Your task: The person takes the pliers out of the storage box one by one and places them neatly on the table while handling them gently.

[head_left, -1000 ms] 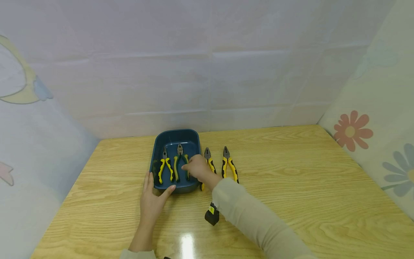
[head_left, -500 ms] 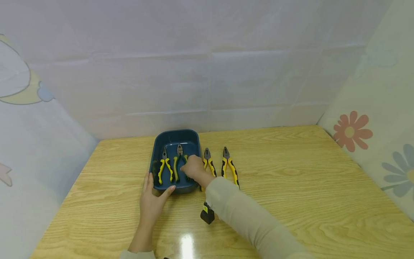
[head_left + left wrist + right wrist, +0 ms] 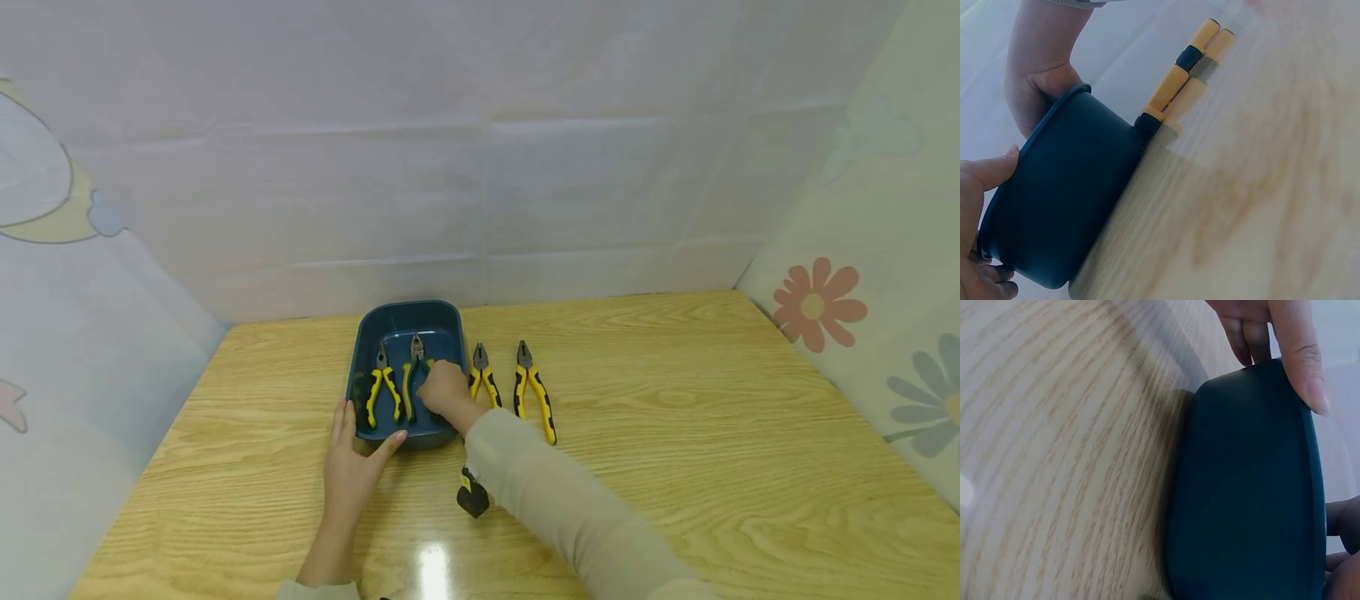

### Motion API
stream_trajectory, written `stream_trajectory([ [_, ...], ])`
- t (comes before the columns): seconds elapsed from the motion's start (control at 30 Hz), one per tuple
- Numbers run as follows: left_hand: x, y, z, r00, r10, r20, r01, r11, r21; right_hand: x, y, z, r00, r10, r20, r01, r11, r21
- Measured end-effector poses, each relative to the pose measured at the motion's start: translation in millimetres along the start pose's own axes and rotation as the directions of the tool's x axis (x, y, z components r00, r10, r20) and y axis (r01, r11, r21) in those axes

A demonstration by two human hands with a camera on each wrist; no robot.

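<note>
In the head view a dark blue tray (image 3: 408, 315) holds yellow-and-black pliers (image 3: 383, 392) at its left and green-and-yellow pliers (image 3: 409, 387) at its middle. My left hand (image 3: 352, 475) grips the tray's front left corner, thumb on the front rim and fingers along the left side. Inside the tray, my right hand (image 3: 446, 390) has curled fingers at the right handle of the green-and-yellow pliers and seems to pinch it; the hand hides the contact. From the left wrist, the tray wall (image 3: 1079, 187) stands between both hands; the right wrist view shows the left thumb (image 3: 1310, 381) over the rim.
Two more yellow-and-black pliers lie right of the tray: the nearer pair (image 3: 481, 358) partly under the right wrist, the other pair (image 3: 534, 392) further right. A black device (image 3: 473, 496) hangs at the right wrist. A pale wall (image 3: 600, 200) backs the wooden table (image 3: 675, 400).
My right hand has shifted slightly left and lower over the green-and-yellow pliers' right handle, its forearm moving left too. Both the left hand and the tray have stayed in place.
</note>
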State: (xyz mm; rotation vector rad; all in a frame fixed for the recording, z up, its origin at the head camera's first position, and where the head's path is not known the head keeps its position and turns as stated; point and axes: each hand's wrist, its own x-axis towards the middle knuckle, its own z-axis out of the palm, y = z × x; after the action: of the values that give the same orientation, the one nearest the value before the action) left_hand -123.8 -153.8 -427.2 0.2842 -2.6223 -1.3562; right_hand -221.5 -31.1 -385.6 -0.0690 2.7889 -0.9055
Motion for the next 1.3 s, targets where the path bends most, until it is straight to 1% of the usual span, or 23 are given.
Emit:
stream_trajectory([
  [0.2, 0.0, -1.2, 0.9, 1.0, 0.007, -0.008, -0.007, 1.0, 0.004, 0, -1, 2.8, 1.0, -0.008, -0.006, 0.008, 0.999, -0.032],
  [0.3, -0.2, -1.5, 1.3, 1.0, 0.011, -0.011, -0.011, 1.0, -0.003, 1, -1, 4.4, 1.0, 0.0, -0.006, 0.0, 0.999, -0.032],
  [0.67, -0.2, -3.2, 2.5, 0.999, 0.027, -0.03, -0.027, 1.0, -0.01, 9, -1, 14.9, 0.997, 0.078, -0.001, -0.078, 0.996, -0.052],
  [0.9, 1.2, -3.3, 2.4, 0.999, 0.024, -0.021, -0.024, 1.0, 0.002, 12, -3, 19.0, 0.993, 0.111, -0.025, -0.113, 0.987, -0.111],
  [1.1, 1.7, -2.0, 1.8, 1.0, 0.017, -0.014, -0.017, 1.0, 0.01, 11, -4, 18.6, 0.993, 0.116, -0.004, -0.116, 0.984, -0.134],
  [1.3, 2.3, -3.1, 1.4, 1.0, 0.016, -0.014, -0.016, 1.0, 0.008, 9, -4, 18.9, 0.993, 0.119, -0.001, -0.118, 0.983, -0.138],
])
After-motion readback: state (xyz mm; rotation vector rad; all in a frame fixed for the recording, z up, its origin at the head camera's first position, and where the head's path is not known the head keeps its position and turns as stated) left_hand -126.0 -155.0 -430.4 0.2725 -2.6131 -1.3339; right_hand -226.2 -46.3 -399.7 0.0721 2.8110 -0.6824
